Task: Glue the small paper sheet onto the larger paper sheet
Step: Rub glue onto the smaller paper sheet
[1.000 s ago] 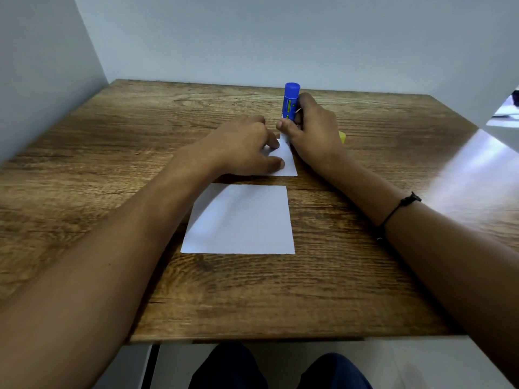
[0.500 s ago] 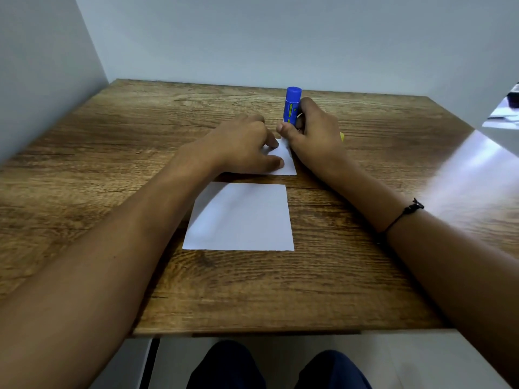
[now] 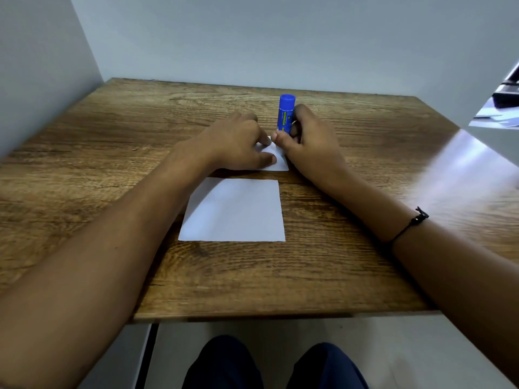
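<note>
A small white paper sheet (image 3: 278, 162) lies on the wooden table (image 3: 112, 153), mostly covered by my hands. My left hand (image 3: 233, 144) presses it flat with fingertips and thumb. My right hand (image 3: 311, 141) grips a blue glue stick (image 3: 286, 110), held upright with its lower end down on the small sheet's far right part. The stick's tip is hidden behind my thumb. The larger white sheet (image 3: 236, 211) lies flat just nearer to me, untouched; my left forearm crosses over its left corner.
Grey walls close the table off at the left and back. The table's front edge (image 3: 280, 314) runs above my knees. A bright glare patch lies on the table's right side, and blurred items sit beyond the right edge (image 3: 502, 108).
My right hand has slid the glue stick slightly left and nearer across the small sheet. My left hand still presses the sheet in place.
</note>
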The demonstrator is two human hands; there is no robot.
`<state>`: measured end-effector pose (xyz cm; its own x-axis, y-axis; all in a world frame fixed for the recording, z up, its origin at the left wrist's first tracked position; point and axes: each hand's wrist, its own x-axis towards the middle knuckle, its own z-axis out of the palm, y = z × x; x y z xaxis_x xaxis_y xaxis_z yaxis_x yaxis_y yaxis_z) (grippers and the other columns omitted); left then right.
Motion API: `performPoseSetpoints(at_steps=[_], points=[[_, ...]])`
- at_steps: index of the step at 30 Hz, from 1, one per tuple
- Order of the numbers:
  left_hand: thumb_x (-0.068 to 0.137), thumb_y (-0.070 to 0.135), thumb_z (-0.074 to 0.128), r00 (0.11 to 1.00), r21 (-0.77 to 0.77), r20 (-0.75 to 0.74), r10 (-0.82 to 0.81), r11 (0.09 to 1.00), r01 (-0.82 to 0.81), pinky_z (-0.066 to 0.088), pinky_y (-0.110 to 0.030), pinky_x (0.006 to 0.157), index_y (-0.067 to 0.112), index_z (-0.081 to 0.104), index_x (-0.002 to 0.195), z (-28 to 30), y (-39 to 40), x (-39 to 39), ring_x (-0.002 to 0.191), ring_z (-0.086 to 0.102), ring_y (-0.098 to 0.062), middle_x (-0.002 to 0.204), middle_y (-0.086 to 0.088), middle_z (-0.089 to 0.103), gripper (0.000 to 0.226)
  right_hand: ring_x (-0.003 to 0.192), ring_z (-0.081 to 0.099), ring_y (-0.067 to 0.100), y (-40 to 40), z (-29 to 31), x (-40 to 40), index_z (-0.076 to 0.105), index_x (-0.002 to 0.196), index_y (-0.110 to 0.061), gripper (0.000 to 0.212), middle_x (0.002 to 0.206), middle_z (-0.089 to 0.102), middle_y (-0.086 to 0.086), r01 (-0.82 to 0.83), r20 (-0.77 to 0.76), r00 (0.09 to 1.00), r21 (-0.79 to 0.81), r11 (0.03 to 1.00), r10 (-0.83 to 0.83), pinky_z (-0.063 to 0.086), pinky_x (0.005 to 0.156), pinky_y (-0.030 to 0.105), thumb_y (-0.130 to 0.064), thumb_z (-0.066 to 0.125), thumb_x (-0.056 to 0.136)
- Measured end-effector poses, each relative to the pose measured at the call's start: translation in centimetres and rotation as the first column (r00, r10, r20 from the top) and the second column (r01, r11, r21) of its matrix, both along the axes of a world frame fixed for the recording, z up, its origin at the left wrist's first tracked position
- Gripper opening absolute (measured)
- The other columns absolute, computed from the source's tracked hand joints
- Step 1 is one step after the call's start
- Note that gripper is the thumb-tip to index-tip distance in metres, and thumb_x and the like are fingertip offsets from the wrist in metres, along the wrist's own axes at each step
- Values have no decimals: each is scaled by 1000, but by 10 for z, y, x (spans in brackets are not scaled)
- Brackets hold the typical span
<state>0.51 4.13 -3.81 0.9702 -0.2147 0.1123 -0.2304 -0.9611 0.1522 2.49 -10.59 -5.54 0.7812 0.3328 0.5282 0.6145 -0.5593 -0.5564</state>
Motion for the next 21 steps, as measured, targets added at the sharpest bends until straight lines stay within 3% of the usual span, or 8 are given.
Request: performPoseSetpoints(at_steps=[8,12,16,21], points=[[83,44,52,1000,4,4,-6,1000,6,35,-37,85,20,56,122,0,-1,-2,111,43,-30,115,-14,49,46,66,47,19,-5,1,-12,53,100,-1,27,72,53,9,-19,-23,1000,-7,1000,19,30,57,28,-23,59,85],[83,45,52,1000,6,12,6,1000,-6,35,-37,85,21,57,120,0,-1,-2,110,43,-30,114,-13,50,45,64,46,18,-8,1,-17,53,97,-1,25,71,52,9,-28,-15,1000,-17,999,27,30,53,18,-22,61,85],[82,50,51,1000,25,-10,9,1000,-8,36,-38,86,22,56,122,1,-1,-2,111,43,-31,115,-13,48,49,64,47,16,-12,0,-22,53,97,-2,24,72,54,9,-37,-24,999,-16,999,37,37,59,27,-21,61,84],[81,51,51,998,45,-57,6,999,-4,39,-42,93,21,56,123,4,0,-4,111,44,-31,116,-14,47,52,61,47,14,-15,-1,-26,54,95,-5,20,71,55,7,-41,-21,999,-20,999,41,33,54,16,-19,62,84]])
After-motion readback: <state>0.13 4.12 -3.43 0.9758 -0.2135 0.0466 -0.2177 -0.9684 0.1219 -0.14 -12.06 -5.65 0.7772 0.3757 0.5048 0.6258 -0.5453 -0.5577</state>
